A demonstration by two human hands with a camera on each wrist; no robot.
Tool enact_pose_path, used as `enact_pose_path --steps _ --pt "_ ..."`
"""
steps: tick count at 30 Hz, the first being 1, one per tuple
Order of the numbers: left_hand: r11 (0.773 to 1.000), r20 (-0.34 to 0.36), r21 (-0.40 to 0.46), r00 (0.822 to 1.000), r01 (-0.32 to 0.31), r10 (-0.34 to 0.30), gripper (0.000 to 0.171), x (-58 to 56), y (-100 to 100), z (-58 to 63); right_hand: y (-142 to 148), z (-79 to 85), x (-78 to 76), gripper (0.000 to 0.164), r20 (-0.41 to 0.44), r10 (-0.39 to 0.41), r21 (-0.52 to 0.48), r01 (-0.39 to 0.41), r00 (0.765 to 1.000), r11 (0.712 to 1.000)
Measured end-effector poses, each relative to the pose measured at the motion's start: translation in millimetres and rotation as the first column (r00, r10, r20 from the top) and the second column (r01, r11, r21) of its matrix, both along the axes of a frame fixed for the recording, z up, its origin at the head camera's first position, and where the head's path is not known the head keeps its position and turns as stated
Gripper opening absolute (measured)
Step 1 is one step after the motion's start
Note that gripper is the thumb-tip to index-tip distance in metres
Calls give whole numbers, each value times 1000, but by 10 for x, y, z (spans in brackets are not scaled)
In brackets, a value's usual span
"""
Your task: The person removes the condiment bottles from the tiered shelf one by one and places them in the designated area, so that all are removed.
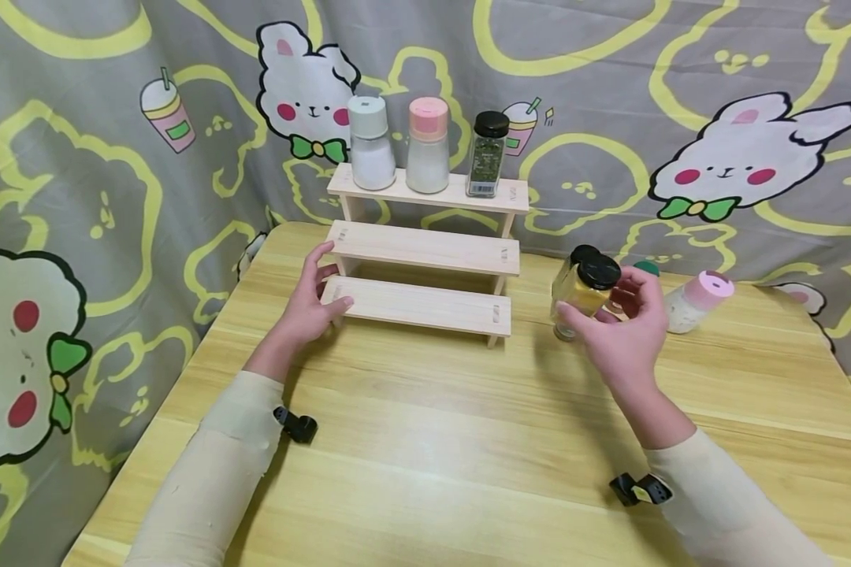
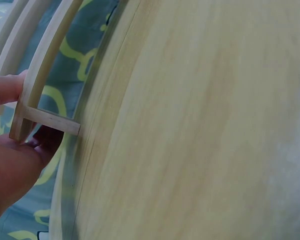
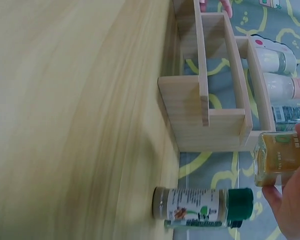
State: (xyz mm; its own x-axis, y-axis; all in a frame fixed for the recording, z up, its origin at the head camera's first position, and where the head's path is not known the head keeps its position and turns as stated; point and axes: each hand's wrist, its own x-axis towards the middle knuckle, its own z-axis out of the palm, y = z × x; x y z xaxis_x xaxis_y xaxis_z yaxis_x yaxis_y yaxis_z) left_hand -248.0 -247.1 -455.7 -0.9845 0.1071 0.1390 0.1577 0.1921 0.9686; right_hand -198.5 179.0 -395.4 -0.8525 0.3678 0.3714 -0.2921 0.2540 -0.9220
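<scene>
A three-step wooden spice rack [image 1: 425,305] stands at the back of the table. My left hand [image 1: 310,303] grips the left end of its lowest step, thumb on top; in the left wrist view the fingers reach behind the step's end [image 2: 26,112]. To the right of the rack, my right hand [image 1: 631,331] holds a square glass spice jar [image 3: 277,157] of orange-yellow powder with a black lid [image 1: 599,272], raised above the table. On the top step stand a white-capped shaker [image 1: 373,161], a pink-capped shaker [image 1: 428,164] and a black-lidded jar of green herbs [image 1: 485,161].
A green-capped labelled jar [image 3: 195,204] stands on the table near my right hand, with another jar partly hidden behind it. A pink-capped shaker [image 1: 688,305] stands farther right. Behind the table hangs a grey patterned curtain [image 1: 589,71].
</scene>
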Motion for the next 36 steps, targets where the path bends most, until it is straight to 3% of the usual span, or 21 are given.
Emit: enact_pose_path --steps 10,17,24,36 --pt "1000 4 -15 1000 -11 11 94 -5 9 -5 207 -24 68 67 22 -22 -29 23 1000 999" --pt "1000 32 -13 999 -12 12 95 -14 3 -3 327 -58 147 67 29 -62 14 62 998 998" --pt "1000 29 -29 1000 -7 8 94 -16 6 15 454 -94 176 70 25 -66 -76 68 998 995" --pt "999 30 -48 999 -20 21 94 -4 23 43 603 -125 172 67 -13 -76 -97 75 997 993"
